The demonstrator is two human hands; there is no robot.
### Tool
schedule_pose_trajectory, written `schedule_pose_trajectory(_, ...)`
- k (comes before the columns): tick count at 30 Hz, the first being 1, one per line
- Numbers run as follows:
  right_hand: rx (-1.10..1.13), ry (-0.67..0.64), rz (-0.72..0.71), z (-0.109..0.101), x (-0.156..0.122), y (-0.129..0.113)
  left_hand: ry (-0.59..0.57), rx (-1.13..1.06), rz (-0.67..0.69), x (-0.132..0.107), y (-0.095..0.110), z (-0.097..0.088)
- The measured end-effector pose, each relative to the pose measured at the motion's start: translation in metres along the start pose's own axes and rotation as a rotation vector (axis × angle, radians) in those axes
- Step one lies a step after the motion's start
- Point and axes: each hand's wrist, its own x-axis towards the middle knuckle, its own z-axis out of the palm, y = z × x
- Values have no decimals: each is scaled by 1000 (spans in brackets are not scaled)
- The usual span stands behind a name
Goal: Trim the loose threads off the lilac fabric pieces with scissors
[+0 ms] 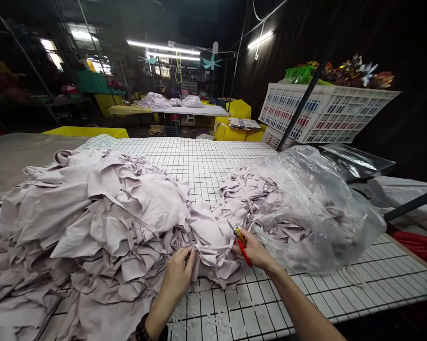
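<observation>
In the head view, my left hand [180, 266] pinches the edge of a pale pinkish-grey piece of fabric [213, 253] at the near middle of the table. My right hand [253, 250] is closed around small scissors [242, 247] with red and yellow handles, their blades pointing up and left over the cloth. The right fingertips also meet the fabric's right edge; whether they grip it is hard to make out. A large heap of the same fabric [103, 203] rises to the left. More pieces [250, 187] lie to the right, partly inside a clear plastic bag [327, 213].
Small scraps [216, 324] are scattered on the white grid-patterned tabletop [195, 163] near me. A white plastic crate [327, 111] stands at the back right, behind a dark slanted pole [300, 104]. Farther off, another table [206, 111] bears more fabric.
</observation>
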Motion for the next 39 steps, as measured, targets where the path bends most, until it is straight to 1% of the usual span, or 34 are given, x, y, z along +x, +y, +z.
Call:
schedule_pose_trajectory(2, 9, -31, -30, -1, -2, -12, 35, -29, -15, 1, 0, 3)
schedule_pose_trajectory(3, 22, -73, -41, 2, -5, -18, 33, -48, -30, 3, 0, 5)
schedule_pose_trajectory(5, 50, -184, -50, 13, -13, -26, 7, -93, -69, 7, 0, 8)
schedule_pose_trajectory(7, 16, -234, -85, 28, -22, -29, -1, -140, -89, 13, 0, 10)
schedule_pose_trajectory(9, -83, -182, -163, 39, -33, -28, 21, -176, -89, 19, -1, 9)
schedule_pose_trajectory(11, -144, -91, -215, 40, -46, -27, 33, -213, -81, 24, -4, 6)
schedule_pose_trajectory(13, -119, 14, -194, 29, -58, -28, 20, -251, -77, 27, -8, 5)
schedule_pose_trajectory(16, -57, 232, -129, 9, -76, -33, -9, -298, -85, 25, -11, 7)
schedule_pose_trajectory(17, -40, 273, -121, 4, -81, -36, -17, -313, -94, 24, -11, 8)
schedule_pose_trajectory(18, -18, 281, -123, 2, -86, -39, -27, -332, -100, 21, -9, 10)
schedule_pose_trajectory(20, 46, 237, -148, 1, -94, -47, -59, -372, -92, 13, -3, 10)
schedule_pose_trajectory(22, 122, 205, -183, 0, -98, -55, -101, -381, -39, 2, 6, 7)
schedule_pose_trajectory(23, 160, 223, -201, -1, -99, -59, -121, -372, 5, -4, 10, 5)
schedule_pose_trajectory(24, 199, 269, -219, -4, -98, -62, -139, -357, 53, -11, 14, 2)
schedule_pose_trajectory(26, 266, 392, -254, -12, -95, -67, -175, -321, 145, -23, 19, -4)
schedule_pose_trajectory(28, 314, 492, -284, -22, -89, -71, -225, -281, 205, -33, 20, -7)
schedule_pose_trajectory(29, 328, 511, -297, -27, -86, -73, -251, -258, 219, -36, 21, -8)
schedule_pose_trajectory(32, 338, 484, -324, -32, -76, -79, -321, -213, 218, -39, 23, -7)
schedule_pose_trajectory(35, 339, 418, -333, -27, -62, -88, -394, -285, 183, -38, 30, -4)
schedule_pose_trajectory(37, 343, 359, -354, -21, -50, -95, -417, -418, 103, -38, 36, -1)
schedule_pose_trajectory(39, 335, 296, -388, -15, -36, -103, -415, -553, -18, -37, 40, 3)
